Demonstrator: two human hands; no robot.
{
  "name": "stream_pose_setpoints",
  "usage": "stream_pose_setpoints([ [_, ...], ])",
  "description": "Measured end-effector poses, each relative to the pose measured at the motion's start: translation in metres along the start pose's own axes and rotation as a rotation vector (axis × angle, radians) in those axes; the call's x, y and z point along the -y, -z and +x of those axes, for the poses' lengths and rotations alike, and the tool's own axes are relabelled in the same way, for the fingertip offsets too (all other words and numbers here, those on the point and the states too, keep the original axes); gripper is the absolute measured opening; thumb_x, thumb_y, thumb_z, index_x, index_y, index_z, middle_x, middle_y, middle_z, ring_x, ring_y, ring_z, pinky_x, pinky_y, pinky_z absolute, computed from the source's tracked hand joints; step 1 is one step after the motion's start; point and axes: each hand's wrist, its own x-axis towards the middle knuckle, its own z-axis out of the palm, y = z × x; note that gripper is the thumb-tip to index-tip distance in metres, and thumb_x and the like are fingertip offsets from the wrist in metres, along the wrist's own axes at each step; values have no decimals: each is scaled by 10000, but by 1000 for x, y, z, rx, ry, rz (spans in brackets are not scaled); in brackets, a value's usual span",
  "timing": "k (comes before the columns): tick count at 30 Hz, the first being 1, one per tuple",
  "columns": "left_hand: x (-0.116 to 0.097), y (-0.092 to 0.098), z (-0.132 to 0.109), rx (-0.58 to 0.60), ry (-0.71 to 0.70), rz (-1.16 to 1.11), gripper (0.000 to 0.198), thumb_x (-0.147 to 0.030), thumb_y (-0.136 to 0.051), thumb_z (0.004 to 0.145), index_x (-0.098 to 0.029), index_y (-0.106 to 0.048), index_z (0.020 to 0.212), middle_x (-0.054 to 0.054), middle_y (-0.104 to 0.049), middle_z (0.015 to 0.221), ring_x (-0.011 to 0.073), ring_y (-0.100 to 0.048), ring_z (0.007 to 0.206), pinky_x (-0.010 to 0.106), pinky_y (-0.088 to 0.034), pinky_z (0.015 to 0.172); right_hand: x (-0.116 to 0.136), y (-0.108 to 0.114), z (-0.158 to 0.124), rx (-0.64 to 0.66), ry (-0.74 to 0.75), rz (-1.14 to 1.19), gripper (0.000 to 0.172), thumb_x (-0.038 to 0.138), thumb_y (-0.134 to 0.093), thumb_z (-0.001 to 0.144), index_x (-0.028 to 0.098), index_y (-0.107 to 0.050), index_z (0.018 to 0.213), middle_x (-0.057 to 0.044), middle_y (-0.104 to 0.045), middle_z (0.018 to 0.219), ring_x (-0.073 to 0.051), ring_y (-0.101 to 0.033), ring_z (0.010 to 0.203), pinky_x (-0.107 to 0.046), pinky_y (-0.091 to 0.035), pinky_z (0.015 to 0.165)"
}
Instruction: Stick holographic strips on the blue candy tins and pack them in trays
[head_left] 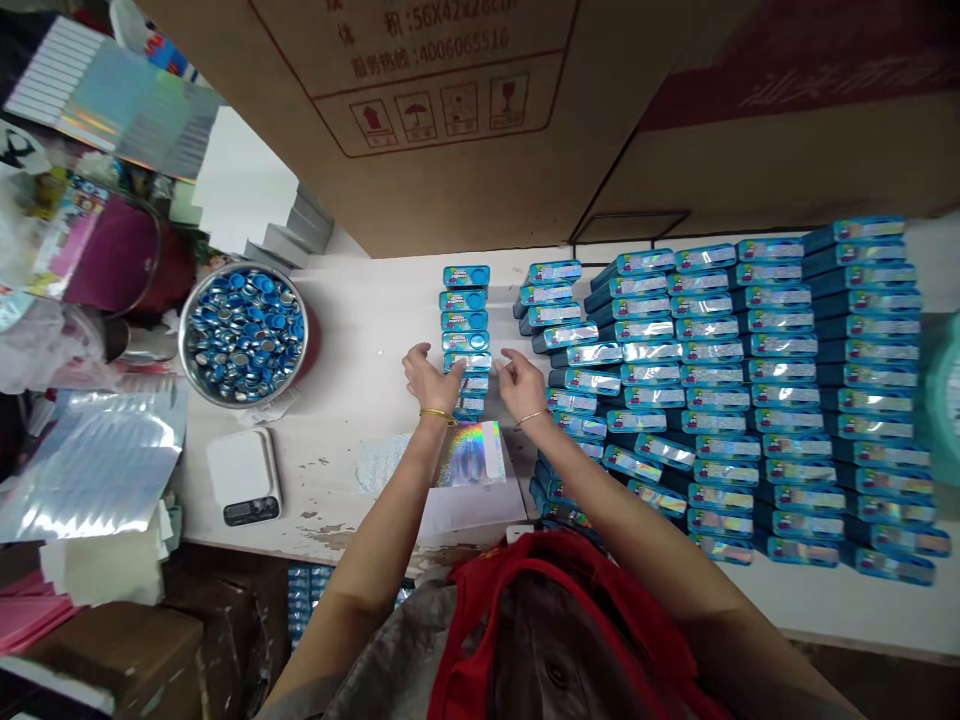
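A short column of small blue boxes (pixel 464 321) with printed tops stands in front of me; the far ones show a round recess. Shiny strips lie across the tops of the nearer ones. My left hand (pixel 431 382) is at the left side of the column, fingers apart, its thumb at a box with a shiny strip (pixel 472 361). On the other side, my right hand (pixel 523 387) is bent close to that box, with thumb and forefinger slightly apart. Below the hands lies a rainbow-shiny sticker sheet (pixel 469 452) on white paper (pixel 469 508).
Many blue boxes with shiny strips (pixel 712 375) stand in rows at right. At left are a metal bowl (pixel 184 345) of round blue-and-silver pieces (pixel 247 330) and a white scale (pixel 244 475). Large cartons (pixel 465 190) wall off the back. Shiny sheets (pixel 90 460) lie far left.
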Motion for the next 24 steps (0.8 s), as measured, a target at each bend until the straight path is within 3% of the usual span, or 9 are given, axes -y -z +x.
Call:
stream_pose_setpoints([
  [3,1,-1,5,82,88,-51,701,-354,-766,702,-269,-388,1286,91,-480,1309,269,-504,1204,448,-373,992,-1,-8,-12,49,100,40,446,203,-352,879,109,-597,1240,-129,-661,918,-246,-604,851,-361,-483,790],
  [7,2,2,7,88,32,-17,729,-367,-775,690,-263,-407,1311,125,-454,1374,327,-444,1280,482,-353,1012,3,0,-16,157,54,-46,432,206,-384,878,110,-605,1237,-133,-648,901,-257,-600,833,-378,-487,787],
  [9,5,9,3,37,-94,-8,670,-383,-758,710,-247,-452,1289,135,-458,1383,344,-427,1288,483,-351,1009,6,14,-22,151,35,-51,404,320,-415,916,113,-627,1191,-134,-647,905,-254,-604,847,-376,-483,804],
  [11,11,20,-7,23,-284,-46,469,-384,-674,796,-236,-523,1215,120,-537,1302,308,-476,1231,446,-361,995,8,28,-34,161,42,-19,436,471,-482,906,144,-645,1142,-122,-657,925,-243,-611,870,-363,-477,814],
  [14,24,39,-27,158,-562,-78,190,-341,-526,905,-236,-610,1039,76,-649,1078,230,-566,1058,373,-382,943,8,40,-60,293,19,8,465,581,-645,774,183,-670,1012,-65,-662,835,-212,-608,787,-322,-466,732],
  [16,34,48,-41,274,-689,-12,172,-324,-504,921,-239,-631,1001,63,-666,1021,212,-575,1003,353,-380,903,7,41,-75,391,-19,20,372,549,-671,744,192,-659,847,-13,-608,688,-174,-557,659,-286,-429,633],
  [19,47,54,-58,394,-838,134,202,-324,-518,926,-244,-641,1064,63,-669,1057,210,-565,1004,346,-361,836,8,39,-84,453,-32,108,313,479,-555,812,210,-562,652,32,-474,556,-139,-447,554,-262,-356,553],
  [21,52,54,-65,419,-912,217,216,-314,-497,941,-247,-650,1078,67,-672,1046,211,-562,979,347,-348,792,13,40,-84,434,11,187,314,454,-486,840,212,-542,649,25,-475,581,-142,-445,582,-264,-353,569],
  [24,54,52,-70,354,-964,305,226,-288,-471,953,-252,-672,1049,72,-688,994,221,-563,937,358,-341,759,21,42,-80,401,63,250,327,457,-447,853,209,-533,657,13,-500,627,-149,-463,630,-271,-366,608],
])
